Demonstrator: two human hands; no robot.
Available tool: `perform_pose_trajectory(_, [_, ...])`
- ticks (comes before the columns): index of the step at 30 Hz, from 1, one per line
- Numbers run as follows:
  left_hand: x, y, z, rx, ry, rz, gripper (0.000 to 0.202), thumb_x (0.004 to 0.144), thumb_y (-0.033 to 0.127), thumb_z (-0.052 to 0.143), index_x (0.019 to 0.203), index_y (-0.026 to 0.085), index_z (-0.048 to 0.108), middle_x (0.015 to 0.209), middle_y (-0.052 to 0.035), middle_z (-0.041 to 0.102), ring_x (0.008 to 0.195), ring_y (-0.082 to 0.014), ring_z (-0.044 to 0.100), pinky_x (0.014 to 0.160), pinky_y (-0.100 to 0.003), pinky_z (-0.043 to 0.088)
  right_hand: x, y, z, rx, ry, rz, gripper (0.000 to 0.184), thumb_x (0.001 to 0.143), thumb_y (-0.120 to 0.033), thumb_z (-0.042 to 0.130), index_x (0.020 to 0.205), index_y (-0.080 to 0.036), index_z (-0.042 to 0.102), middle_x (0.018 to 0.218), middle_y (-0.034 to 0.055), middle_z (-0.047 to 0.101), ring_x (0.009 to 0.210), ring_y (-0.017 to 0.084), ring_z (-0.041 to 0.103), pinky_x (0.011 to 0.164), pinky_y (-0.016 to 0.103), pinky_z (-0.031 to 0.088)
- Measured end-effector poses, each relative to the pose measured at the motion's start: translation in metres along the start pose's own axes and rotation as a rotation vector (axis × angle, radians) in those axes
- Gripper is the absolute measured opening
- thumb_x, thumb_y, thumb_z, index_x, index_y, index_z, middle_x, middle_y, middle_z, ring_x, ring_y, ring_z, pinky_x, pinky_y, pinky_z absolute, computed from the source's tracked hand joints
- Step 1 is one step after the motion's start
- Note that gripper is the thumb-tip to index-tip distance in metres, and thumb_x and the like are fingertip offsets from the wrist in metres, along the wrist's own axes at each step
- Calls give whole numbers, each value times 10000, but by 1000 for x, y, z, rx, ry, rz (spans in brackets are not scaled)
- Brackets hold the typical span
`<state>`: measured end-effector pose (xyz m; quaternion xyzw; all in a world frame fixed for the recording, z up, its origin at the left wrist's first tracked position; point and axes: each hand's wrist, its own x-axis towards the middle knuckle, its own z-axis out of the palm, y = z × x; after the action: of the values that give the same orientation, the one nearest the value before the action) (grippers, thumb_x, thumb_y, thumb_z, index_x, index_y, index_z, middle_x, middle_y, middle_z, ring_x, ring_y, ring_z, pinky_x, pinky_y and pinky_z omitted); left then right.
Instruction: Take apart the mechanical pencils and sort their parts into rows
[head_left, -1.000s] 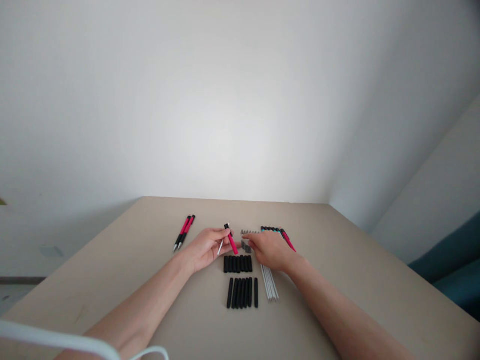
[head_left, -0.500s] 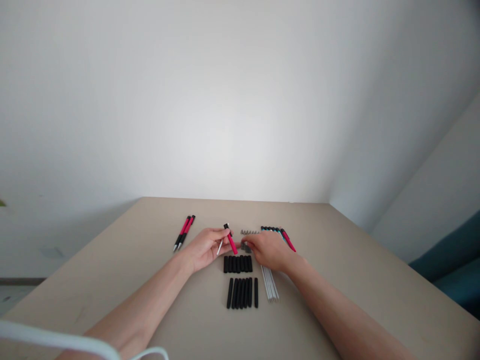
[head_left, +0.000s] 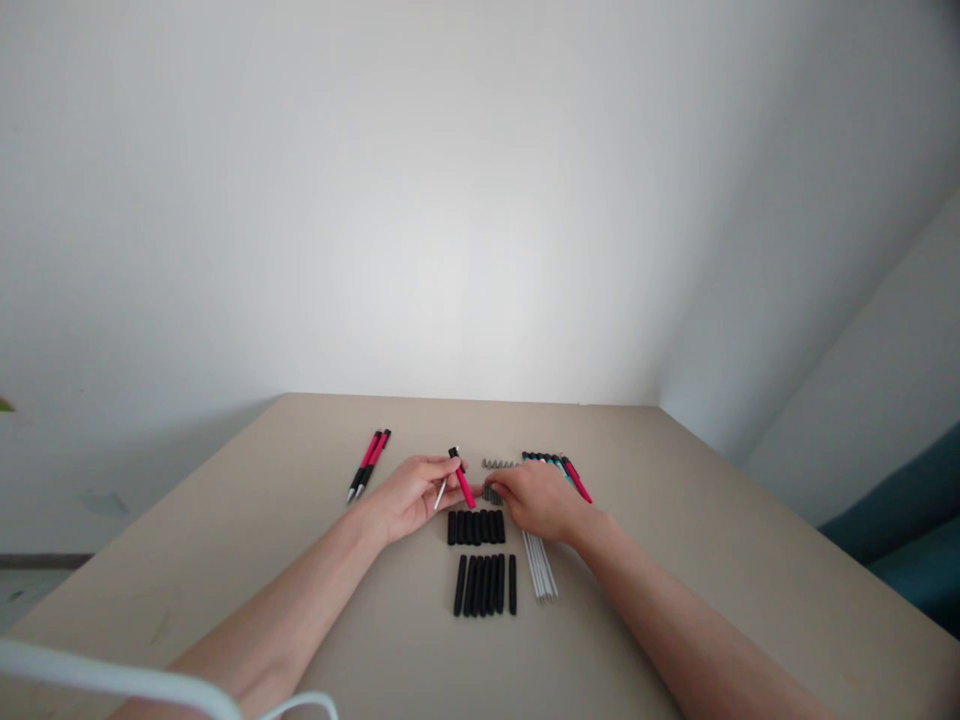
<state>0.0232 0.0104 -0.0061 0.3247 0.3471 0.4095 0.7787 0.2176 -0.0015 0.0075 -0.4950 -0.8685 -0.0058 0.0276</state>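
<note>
A beige table (head_left: 247, 530) carries 2 pens (head_left: 365, 465), black tubes (head_left: 477, 528) in 2 rows, white refills (head_left: 539, 567), apparently springs (head_left: 499, 464).

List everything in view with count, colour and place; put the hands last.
Table: one, beige, below everything
Pens: two, red and black, table's left
Held barrel: one, red and black, left hand
Held rod: one, white, left hand
Springs: several, grey, centre, far row
Small pieces: several, grey, centre
Short tubes: about seven, black, centre
Long tubes: about seven, black, nearest row
Rods: several, white, right of tubes
Teal barrels: several, partly hidden, far right
Red barrel: at least one, beside teal barrels
Wall: white, behind
Curtain: teal, right edge
Band: white, bottom left
Left hand: one, bare, grip on barrel
Right hand: one, bare, at small pieces
</note>
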Motion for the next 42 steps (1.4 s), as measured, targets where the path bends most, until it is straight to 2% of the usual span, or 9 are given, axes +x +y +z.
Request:
perform_pose_trajectory(14, [0,0,-1,1,2,-10,272,847,84,516,583,91,579,536,-12,549,552,-112,616,807,-300,532,0,-3,-3,17,-36,1,333,885,-241,377,1074,-261,651,937,82,704,863,225,641,704,289,400])
perform_pose_trajectory(23, [-2,1,1,10,-4,-17,303,855,79,492,563,91,573,537,-19,545,605,-131,642,824,-297,525,0,-1,-1,7,-10,-6,339,882,-243,369,1051,-255,663,921,75,706,848,219,641,699,287,405])
perform_pose_trajectory(30, [-1,1,1,9,3,-22,304,857,80,489,564,92,570,537,-18,551,559,-111,619,816,-293,526,-1,-1,-1,12,2,-15,335,882,-245,369,1035,-249,667,906,76,708,839,224,647,678,283,401])
perform_pose_trajectory(33, [-1,1,-1,9,-13,-14,291,848,89,505,565,90,568,536,-25,556,606,-139,643,807,-306,530,-1,-2,0,29,52,-3,346,895,-256,358,1103,-252,634,932,78,705,844,220,646,699,284,402])
perform_pose_trajectory(36, [-1,1,-4,2,-48,-2,221,823,109,552,608,78,588,529,-22,551,666,-185,667,749,-317,547,-2,-2,-1,67,163,11,366,907,-285,360,1215,-245,554,903,74,705,818,208,643,697,272,396])
perform_pose_trajectory(39, [-2,2,-4,-2,-105,-18,141,800,139,594,677,71,608,511,-8,541,677,-219,678,661,-311,559,-3,-3,-3,126,259,0,406,909,-302,376,1298,-226,464,788,53,695,722,186,631,636,248,374])
perform_pose_trajectory(42, [-5,1,-3,28,-205,-65,138,798,173,605,711,67,616,496,-12,546,640,-223,676,588,-294,556,-4,-3,-3,276,317,-43,368,915,-309,377,1251,-227,506,670,13,650,631,152,581,605,234,351])
